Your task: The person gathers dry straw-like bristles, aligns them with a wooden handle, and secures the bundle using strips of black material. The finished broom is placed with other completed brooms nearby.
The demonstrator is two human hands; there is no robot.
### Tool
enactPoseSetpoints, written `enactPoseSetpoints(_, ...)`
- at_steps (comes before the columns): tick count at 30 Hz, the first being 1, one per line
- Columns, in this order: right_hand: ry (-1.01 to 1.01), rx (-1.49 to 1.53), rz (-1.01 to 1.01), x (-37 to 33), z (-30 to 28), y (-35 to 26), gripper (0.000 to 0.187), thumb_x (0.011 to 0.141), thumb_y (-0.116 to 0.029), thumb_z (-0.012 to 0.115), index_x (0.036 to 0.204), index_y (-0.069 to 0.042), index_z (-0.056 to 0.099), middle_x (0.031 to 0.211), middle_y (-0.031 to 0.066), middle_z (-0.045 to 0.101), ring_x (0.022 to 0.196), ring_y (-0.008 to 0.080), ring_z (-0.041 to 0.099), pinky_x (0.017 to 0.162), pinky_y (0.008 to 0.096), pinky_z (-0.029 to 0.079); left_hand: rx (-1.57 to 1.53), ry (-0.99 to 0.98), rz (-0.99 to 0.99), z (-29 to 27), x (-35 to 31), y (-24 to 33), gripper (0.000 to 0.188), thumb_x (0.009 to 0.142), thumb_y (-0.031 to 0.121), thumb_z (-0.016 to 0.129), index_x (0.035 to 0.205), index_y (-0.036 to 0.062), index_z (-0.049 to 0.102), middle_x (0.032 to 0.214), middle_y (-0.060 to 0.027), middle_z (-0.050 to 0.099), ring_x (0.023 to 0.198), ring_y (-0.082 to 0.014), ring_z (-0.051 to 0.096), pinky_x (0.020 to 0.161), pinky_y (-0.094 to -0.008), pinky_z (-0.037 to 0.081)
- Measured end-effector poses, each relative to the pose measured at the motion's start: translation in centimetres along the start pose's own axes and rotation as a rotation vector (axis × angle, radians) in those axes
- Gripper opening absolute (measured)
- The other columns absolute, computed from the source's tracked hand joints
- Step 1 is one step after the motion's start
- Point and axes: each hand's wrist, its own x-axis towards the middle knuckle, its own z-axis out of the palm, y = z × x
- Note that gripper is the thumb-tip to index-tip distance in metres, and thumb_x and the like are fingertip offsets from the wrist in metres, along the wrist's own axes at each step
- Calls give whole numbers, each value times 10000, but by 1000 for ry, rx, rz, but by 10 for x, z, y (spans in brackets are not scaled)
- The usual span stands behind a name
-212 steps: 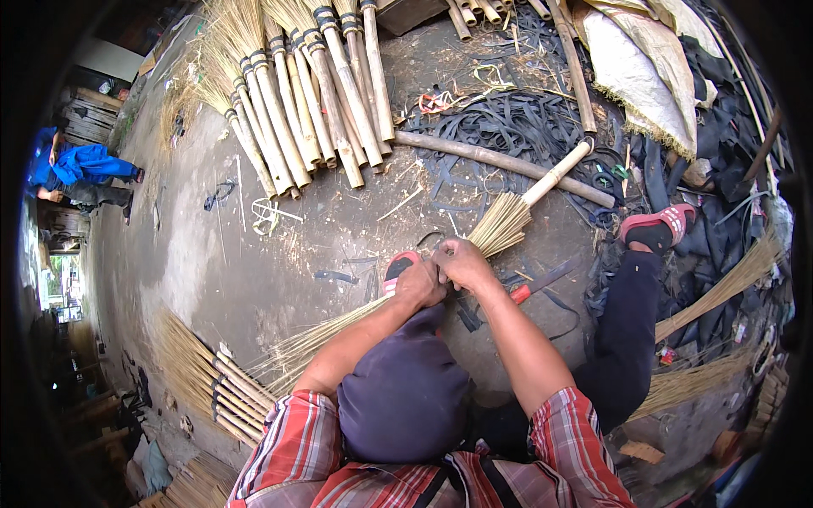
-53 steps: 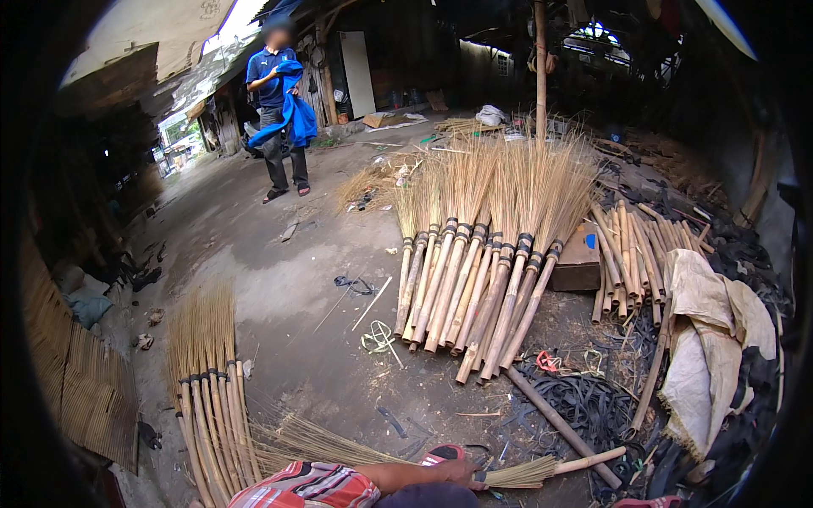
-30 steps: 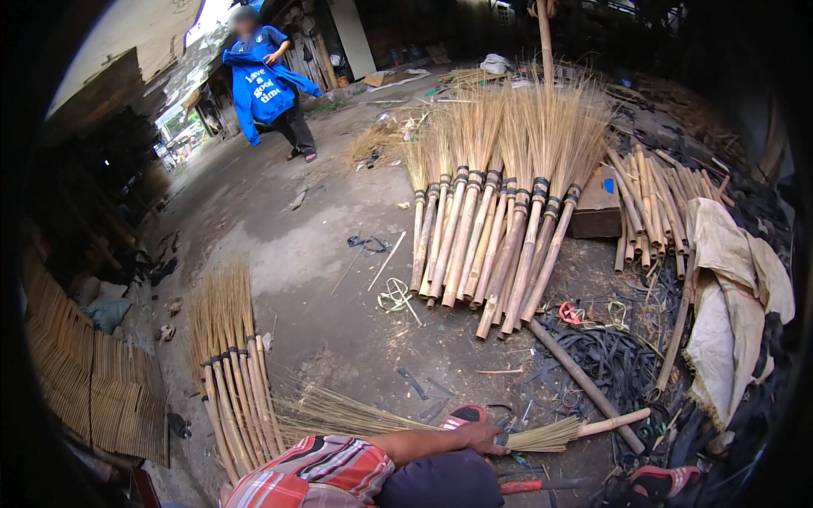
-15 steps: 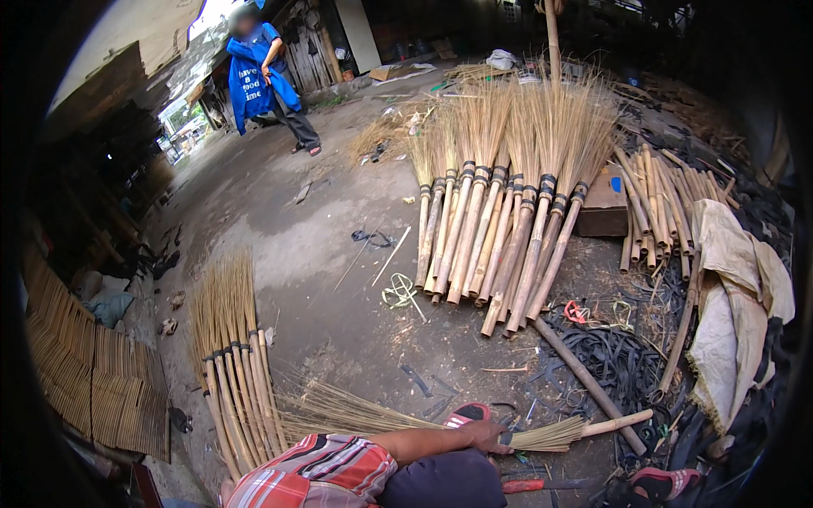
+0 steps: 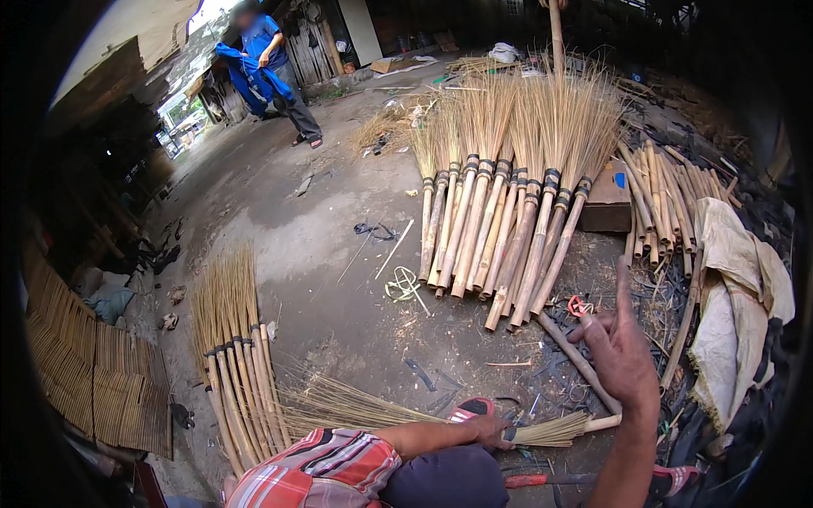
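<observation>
At six o'clock we see one rounded knee in dark navy cloth (image 5: 445, 481), and beside it, at five o'clock, one red-handled blade (image 5: 527, 481) on the ground. Just beyond, our left hand (image 5: 489, 430) closes around one straw-coloured broom with a pale bamboo handle (image 5: 550, 431); the broom lies low across five o'clock, bristles fanning toward seven. One red sandal (image 5: 472, 408) shows just past that hand, and a second at four o'clock, partly behind our right forearm. Our right hand (image 5: 623, 360) is raised at four o'clock, forefinger straight up, thumb apart, other fingers curled; we see nothing in it. One brown bamboo pole (image 5: 569, 354) lies behind it.

At eight o'clock we count at least six bamboo-handled brooms in a row (image 5: 241, 372). Near the centre lies one pale green looped strip (image 5: 400, 284). At two o'clock we count at least ten larger fanned brooms with black bindings (image 5: 508, 212), with one brown cardboard box (image 5: 608, 203) beside them. One beige woven sack (image 5: 737, 288) drapes at three. Farthest, at eleven, one person in blue (image 5: 262, 51) holds one blue garment (image 5: 250, 83).
</observation>
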Motion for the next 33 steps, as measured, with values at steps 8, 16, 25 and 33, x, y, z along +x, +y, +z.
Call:
enactPoseSetpoints(8,113,162,56,26,4,-13,482,1080,-250,563,1505,-22,541,824,21,678,711,74,587,702,257,494,21,-50,-7,-13,-5,8,874,879,699,689,1480,82,540,1248,-276,696,1193,-444,665,999,-509,522)
enactPoseSetpoints(16,-741,-421,614,-197,119,240,370,1057,-282,593,1178,50,705,879,115,762,710,206,691,663,366,556,-31,-33,8,-17,-10,9,875,873,695,697,1489,95,537,1266,-273,693,1196,-445,664,1002,-519,518)
enactPoseSetpoints(25,-57,323,737,-269,263,295,465,1009,-257,621,1274,124,611,1204,274,724,1120,351,713,968,442,525,-60,22,-17,-16,-12,12,825,843,657,744,1414,75,620,1262,-249,708,1198,-421,672,1012,-489,524)
enactPoseSetpoints(33,-138,-58,745,-263,252,268,362,1024,-226,566,1259,44,623,1196,325,681,1161,517,632,967,545,495,-63,-11,-13,-12,-6,7,836,852,655,737,1437,73,603,1291,-262,693,1228,-426,656,1031,-493,514)
